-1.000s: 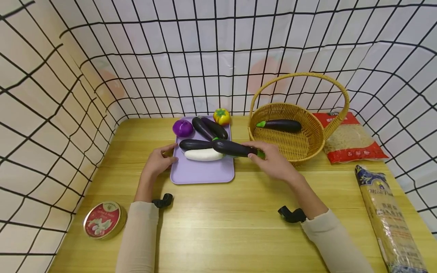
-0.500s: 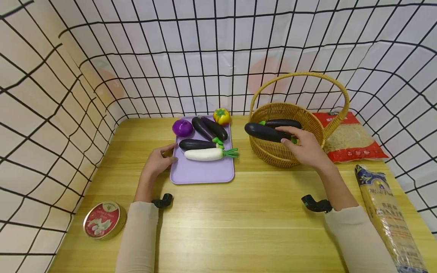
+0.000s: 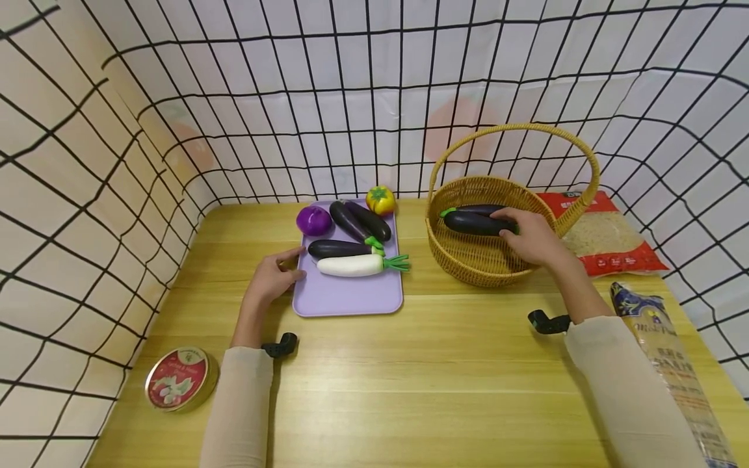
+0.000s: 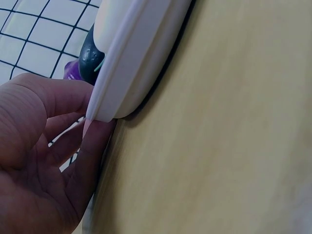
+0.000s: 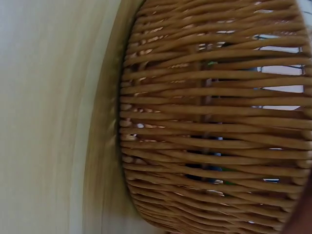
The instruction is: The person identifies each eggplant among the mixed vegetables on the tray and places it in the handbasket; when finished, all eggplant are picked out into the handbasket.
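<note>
- Your right hand (image 3: 531, 236) grips an eggplant (image 3: 475, 224) in the basket (image 3: 465, 268); seat it fully before releasing.
- Your left hand (image 3: 271, 279) holds the tray's (image 3: 349, 300) 9 o'clock edge; brace lightly.

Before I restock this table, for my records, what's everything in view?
Table: 1, yellowish, underneath
Tray: 1, lilac, left of centre
Radish: 1, white, tray centre
Tray eggplants: 3, blackish, behind radish
Onion: 1, purple, tray's far left
Pepper: 1, yellow, tray's far right
Basket: 1, tan, right of tray
Basket eggplants: 2, blackish, inside basket
Bag: 1, red-ended, right of basket
Packet: 1, tan, table's right edge
Tin: 1, red, table's left
Backdrop: 1, white, black gridlines, around table
Wrist devices: 2, black, wrists
Sleeves: 2, beige, forearms
Left hand: 1, bare, touching tray edge
Right hand: 1, bare, holding nearer basket eggplant
</note>
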### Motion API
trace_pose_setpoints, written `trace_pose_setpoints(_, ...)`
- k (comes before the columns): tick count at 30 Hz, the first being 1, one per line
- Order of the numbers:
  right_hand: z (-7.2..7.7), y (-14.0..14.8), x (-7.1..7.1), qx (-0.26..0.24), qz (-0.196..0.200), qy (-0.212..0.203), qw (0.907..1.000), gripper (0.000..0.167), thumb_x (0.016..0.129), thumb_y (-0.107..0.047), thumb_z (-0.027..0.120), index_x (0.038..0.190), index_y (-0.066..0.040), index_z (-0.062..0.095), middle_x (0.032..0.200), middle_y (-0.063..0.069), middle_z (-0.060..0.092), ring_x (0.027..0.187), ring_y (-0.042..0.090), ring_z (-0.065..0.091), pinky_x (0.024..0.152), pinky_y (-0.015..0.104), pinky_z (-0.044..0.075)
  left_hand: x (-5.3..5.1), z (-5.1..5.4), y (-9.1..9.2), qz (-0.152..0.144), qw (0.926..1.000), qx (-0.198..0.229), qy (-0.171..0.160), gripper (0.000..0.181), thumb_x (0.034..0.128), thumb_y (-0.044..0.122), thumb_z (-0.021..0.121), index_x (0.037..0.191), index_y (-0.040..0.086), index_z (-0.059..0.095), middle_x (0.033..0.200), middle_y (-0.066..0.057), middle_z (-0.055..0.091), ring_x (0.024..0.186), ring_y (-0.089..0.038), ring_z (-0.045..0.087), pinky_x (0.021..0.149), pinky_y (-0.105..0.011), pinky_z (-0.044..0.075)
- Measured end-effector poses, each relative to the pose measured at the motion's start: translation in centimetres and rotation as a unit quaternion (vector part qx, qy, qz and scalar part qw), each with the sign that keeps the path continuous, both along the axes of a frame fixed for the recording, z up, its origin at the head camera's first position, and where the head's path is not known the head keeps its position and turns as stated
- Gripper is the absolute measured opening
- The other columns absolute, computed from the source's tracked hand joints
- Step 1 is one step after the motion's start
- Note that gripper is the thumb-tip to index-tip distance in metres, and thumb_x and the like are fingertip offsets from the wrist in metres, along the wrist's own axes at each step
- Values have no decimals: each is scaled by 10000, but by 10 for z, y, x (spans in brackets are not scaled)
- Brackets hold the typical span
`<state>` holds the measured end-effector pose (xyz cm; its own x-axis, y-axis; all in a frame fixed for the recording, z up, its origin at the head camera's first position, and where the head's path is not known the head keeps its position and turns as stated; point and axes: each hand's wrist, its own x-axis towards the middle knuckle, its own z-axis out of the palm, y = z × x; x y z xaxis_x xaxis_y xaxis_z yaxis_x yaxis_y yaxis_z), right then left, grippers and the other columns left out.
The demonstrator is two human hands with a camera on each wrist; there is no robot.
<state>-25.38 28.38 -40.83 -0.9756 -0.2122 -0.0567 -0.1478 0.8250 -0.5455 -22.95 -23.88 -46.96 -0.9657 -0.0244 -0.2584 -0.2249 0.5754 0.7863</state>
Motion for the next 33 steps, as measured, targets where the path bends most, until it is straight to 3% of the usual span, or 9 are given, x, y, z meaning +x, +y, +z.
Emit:
trace_pose_setpoints(2,-4,1,-6,63,32,-32,10000,432,1049,-112,525,1480,-91,514,1504,309,466,997,488,571,841,569,450,0,0,0,15,10000,42,-7,610,935,157,722,1501,306,551,1349,-148,582,787,-220,557,649,-245,500)
trace_pose_setpoints(5,-8,1,-13,151,33,-34,9999,434,1038,-96,530,1472,-77,517,1493,314,471,927,463,560,814,545,449,0,0,1,26,10000,49,-15,611,936,156,723,1502,306,549,1312,-156,590,789,-220,557,652,-244,500)
trace_pose_setpoints(7,-11,0,-18,188,23,-28,9998,434,1029,-81,529,1462,-63,521,1489,320,471,1035,487,570,879,592,468,0,0,2,27,10000,51,-18,613,936,155,723,1503,308,549,1313,-152,589,794,-224,555,654,-246,501)
trace_pose_setpoints(9,-13,0,-21,258,37,-7,9997,434,1014,-65,531,1447,-44,526,1485,329,471,1234,483,507,1001,630,423,0,0,2,34,10000,36,-26,614,937,156,723,1504,311,547,1321,-152,590,801,-228,559,659,-248,502)
trace_pose_setpoints(11,-16,-1,-24,331,52,-4,9994,439,1001,-54,531,1440,-31,526,1475,336,477,1335,511,450,1068,657,390,0,1,2,36,10000,44,-36,614,939,153,720,1505,313,544,1351,-145,580,817,-230,563,671,-247,511)
trace_pose_setpoints(17,-17,-4,-26,477,35,3,9989,447,990,-54,547,1434,-14,529,1453,333,500,1335,521,450,1080,657,391,-1,0,2,62,9999,66,-65,613,944,152,717,1507,317,541,1337,-143,579,825,-230,554,674,-241,513)
trace_pose_setpoints(24,-12,-5,-22,454,-18,-11,9990,450,1000,-84,563,1443,-11,519,1452,314,509,1358,506,440,1108,662,371,-1,-1,1,50,10000,69,-31,616,940,155,719,1508,313,540,1301,-153,593,796,-221,548,659,-241,503)
trace_pose_setpoints(33,-7,-10,0,-227,31,337,9992,408,1019,-150,628,1406,-39,567,1366,261,592,1272,442,530,1043,643,427,0,-2,1,45,9999,90,-37,610,941,157,719,1506,309,544,1375,-133,584,804,-230,563,678,-253,520)
